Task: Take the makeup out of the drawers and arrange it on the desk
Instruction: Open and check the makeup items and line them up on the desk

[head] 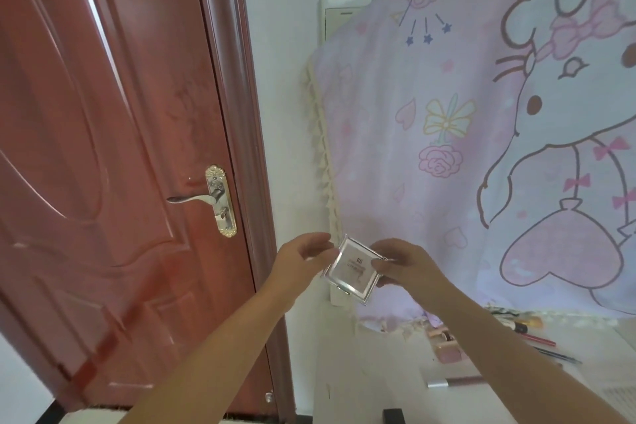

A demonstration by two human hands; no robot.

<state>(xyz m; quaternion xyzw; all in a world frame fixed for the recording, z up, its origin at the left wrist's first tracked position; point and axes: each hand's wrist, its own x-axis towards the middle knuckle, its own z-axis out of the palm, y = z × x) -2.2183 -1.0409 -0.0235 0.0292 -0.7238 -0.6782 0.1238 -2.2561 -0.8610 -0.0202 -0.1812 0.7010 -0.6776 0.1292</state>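
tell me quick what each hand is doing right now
Left hand: open, fingers loosely curled beside the compact, holding nothing.
Right hand: pinches the square clear makeup compact.

Two hands: left hand (303,260), right hand (404,265). One square clear compact (354,268). One table (371,389). One door (103,148), one door handle (196,198). One cartoon cloth (481,148). Pencils, tubes on table: blurred, count unclear.

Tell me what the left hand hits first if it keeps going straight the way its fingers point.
The left hand would likely meet the clear square compact first, held by the right hand; depth is uncertain.
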